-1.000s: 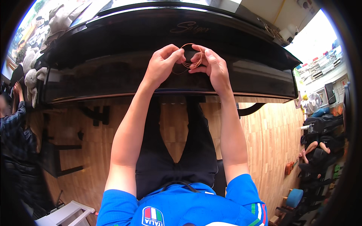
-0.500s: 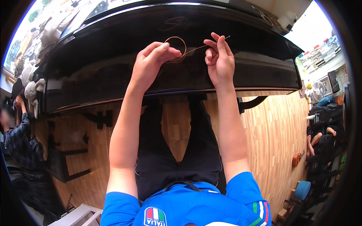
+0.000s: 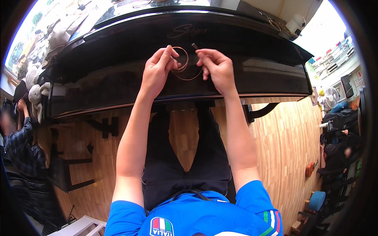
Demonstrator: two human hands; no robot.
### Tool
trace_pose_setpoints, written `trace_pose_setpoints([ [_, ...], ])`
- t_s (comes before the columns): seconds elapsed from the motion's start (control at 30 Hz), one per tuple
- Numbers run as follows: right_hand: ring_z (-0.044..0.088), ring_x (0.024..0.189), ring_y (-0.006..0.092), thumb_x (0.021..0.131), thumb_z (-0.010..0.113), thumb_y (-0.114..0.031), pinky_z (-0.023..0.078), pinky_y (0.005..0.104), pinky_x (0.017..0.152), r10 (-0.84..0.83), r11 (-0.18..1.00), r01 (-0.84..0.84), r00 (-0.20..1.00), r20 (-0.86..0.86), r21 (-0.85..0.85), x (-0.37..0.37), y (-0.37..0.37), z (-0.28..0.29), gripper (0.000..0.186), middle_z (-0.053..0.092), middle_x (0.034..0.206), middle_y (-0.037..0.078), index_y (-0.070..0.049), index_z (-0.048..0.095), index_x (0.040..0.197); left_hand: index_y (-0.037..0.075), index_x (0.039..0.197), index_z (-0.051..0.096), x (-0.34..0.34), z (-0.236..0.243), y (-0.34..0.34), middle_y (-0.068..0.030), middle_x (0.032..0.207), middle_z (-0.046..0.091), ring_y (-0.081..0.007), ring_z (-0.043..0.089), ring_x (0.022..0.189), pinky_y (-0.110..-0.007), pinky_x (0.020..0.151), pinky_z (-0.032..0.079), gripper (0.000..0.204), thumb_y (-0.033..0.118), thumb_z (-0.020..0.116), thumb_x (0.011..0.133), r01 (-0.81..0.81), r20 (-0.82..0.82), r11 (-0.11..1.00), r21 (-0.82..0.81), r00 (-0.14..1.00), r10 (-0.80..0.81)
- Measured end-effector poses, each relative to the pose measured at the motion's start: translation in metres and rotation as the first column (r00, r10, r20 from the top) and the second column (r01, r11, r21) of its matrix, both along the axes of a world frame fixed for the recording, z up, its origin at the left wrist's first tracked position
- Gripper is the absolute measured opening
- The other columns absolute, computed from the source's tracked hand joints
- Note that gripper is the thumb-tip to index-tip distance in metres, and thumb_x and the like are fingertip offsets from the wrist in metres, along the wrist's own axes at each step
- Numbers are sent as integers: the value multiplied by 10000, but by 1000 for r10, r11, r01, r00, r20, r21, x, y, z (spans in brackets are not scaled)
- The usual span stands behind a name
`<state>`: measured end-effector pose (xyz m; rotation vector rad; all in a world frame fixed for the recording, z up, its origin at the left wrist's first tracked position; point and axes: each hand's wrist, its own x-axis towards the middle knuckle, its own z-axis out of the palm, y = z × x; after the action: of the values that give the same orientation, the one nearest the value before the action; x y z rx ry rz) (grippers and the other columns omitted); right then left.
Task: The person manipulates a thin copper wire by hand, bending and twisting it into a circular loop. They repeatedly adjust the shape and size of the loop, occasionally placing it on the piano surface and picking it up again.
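A thin coiled copper-coloured wire (image 3: pixel 185 65) hangs between both hands over the closed black piano lid (image 3: pixel 118 59). My left hand (image 3: pixel 157 70) pinches the coil at its left side. My right hand (image 3: pixel 216 67) pinches the wire's other end, whose small dark tip (image 3: pixel 194 46) sticks up beside my fingers. Both hands hover just above the glossy lid, a few centimetres apart.
The black piano (image 3: pixel 256 74) spans the view above a wooden floor (image 3: pixel 279 137). Another person in a plaid sleeve (image 3: pixel 19 145) sits at the left. A dark stool (image 3: pixel 71 173) stands lower left. Bags and a fan (image 3: pixel 332 96) crowd the right side.
My hands have drawn apart and the coil has loosened into a wider loop between them; the wire's end now shows above my right fingers.
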<state>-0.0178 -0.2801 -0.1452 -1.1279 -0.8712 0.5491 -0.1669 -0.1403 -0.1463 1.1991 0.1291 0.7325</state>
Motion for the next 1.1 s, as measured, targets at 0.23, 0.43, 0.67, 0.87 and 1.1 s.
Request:
trace_pose_setpoints([
  [0.23,650,755,89,973,679,-146,535,228,661,80,994,-67,983,164,-85,-14,-1,6,192,708,872,34,-38,732,1122,23,921,693,-1,-2,-2,23,719,578,-63,577,720,-240,744,505,322,314,604,1026,-60,-132,984,167,988,82],
  [0.43,605,669,41,931,732,-151,471,204,574,-16,997,36,966,259,-75,-17,0,1,216,711,787,-4,-93,753,1138,24,938,728,-1,4,-9,13,774,659,-61,597,701,-221,666,489,292,299,647,996,-47,-185,969,242,978,94],
  [0.67,578,625,30,912,741,-105,433,194,522,-68,996,81,963,262,-42,-20,1,-1,220,715,782,-4,-90,748,1132,32,918,736,-2,6,-10,17,760,665,-52,589,664,-216,637,482,289,297,651,993,-45,-271,947,318,953,136],
  [0.87,567,607,33,910,743,-92,427,198,509,-120,993,116,952,283,30,-12,6,-9,158,709,787,2,-60,736,1065,19,882,717,0,9,-16,8,710,640,-51,587,661,-221,635,487,324,309,638,1002,-17,-263,942,335,958,111],
  [1.1,628,611,107,998,644,-159,512,228,498,-15,949,105,957,-291,296,5,-2,-3,211,716,907,109,-11,695,1141,-1,955,680,2,6,-12,39,636,448,-75,517,646,-278,734,550,353,316,558,1052,-72,-212,957,282,968,136],
])
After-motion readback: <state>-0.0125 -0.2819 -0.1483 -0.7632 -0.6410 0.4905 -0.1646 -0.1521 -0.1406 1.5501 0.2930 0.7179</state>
